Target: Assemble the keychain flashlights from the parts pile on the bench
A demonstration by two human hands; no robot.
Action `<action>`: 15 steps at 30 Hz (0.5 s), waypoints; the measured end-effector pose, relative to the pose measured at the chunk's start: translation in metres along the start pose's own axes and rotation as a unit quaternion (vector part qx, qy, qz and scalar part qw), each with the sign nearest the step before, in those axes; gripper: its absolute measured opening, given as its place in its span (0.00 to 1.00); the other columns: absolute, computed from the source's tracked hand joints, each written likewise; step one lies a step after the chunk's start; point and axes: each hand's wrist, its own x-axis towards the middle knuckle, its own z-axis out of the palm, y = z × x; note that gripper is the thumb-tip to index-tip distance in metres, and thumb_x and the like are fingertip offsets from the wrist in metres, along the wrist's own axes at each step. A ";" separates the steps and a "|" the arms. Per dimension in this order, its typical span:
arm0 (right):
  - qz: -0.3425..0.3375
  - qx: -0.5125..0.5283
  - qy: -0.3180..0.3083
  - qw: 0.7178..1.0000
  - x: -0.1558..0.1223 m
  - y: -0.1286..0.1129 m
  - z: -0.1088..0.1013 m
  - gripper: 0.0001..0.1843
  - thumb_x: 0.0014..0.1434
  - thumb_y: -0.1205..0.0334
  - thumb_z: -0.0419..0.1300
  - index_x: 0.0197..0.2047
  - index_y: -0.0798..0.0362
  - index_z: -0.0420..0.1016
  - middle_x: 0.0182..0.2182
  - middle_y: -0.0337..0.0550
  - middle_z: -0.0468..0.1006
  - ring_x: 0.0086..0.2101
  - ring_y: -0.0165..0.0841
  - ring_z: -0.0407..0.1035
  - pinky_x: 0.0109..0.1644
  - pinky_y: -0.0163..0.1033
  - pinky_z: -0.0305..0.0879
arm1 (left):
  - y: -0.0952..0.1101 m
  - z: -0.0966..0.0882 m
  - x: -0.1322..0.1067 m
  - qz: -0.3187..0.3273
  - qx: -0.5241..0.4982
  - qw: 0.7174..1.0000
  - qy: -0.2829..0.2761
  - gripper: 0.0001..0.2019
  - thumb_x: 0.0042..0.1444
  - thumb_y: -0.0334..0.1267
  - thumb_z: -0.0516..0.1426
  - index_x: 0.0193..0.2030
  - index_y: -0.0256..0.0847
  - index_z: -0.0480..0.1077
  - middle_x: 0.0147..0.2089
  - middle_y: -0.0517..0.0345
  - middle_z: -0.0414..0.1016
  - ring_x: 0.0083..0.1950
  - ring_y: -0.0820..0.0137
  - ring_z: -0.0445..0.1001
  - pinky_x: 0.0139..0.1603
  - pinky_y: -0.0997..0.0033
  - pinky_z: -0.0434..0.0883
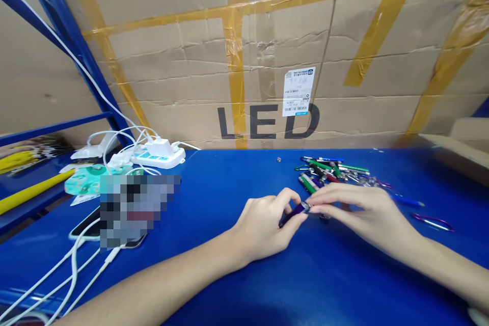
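Over the blue tabletop [237, 285], my left hand [267, 224] is closed around a dark blue, pen-like tube [293, 215], which slants up to the right. My right hand [359, 209] pinches at the tube's silvery upper end, thumb and forefinger together. Whatever small part lies between those fingertips is mostly hidden. Just behind the hands is a pile of slim metal tubes [324, 167] in green, blue, red and black, mixed with small silvery clips. A purple carabiner [431, 222] and a blue tube [408, 200] lie to the right of my right hand.
A white power strip [160, 157] with plugs and cables sits at the back left. Phones [86, 224] with white cables lie nearer, beside a teal pack [86, 179]. A large cardboard box [183, 76] marked LED stands behind; another open box [466, 137] is at right.
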 end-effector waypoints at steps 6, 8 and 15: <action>0.031 0.009 0.050 0.998 0.003 -0.010 0.004 0.09 0.57 0.55 0.60 0.30 0.50 0.78 0.27 0.39 0.78 0.27 0.31 0.72 0.30 0.34 0.70 | -0.001 0.001 -0.001 0.012 -0.005 1.000 -0.008 0.06 0.60 0.39 0.52 0.43 0.44 0.61 0.31 0.66 0.73 0.27 0.74 0.70 0.28 0.77 0.62; 0.033 0.033 0.041 0.998 0.004 -0.012 0.005 0.10 0.58 0.56 0.60 0.30 0.51 0.78 0.27 0.39 0.78 0.27 0.30 0.72 0.28 0.33 0.69 | -0.001 0.002 -0.001 0.013 -0.005 1.000 -0.010 0.06 0.60 0.38 0.51 0.43 0.44 0.61 0.31 0.65 0.73 0.27 0.74 0.70 0.28 0.77 0.61; 0.062 0.102 0.011 0.993 0.003 -0.010 0.003 0.07 0.57 0.61 0.61 0.32 0.53 0.78 0.29 0.41 0.78 0.28 0.29 0.71 0.26 0.31 0.66 | 0.001 0.002 0.001 0.008 -0.001 1.000 -0.017 0.05 0.61 0.38 0.50 0.43 0.44 0.61 0.30 0.65 0.73 0.26 0.74 0.69 0.28 0.77 0.61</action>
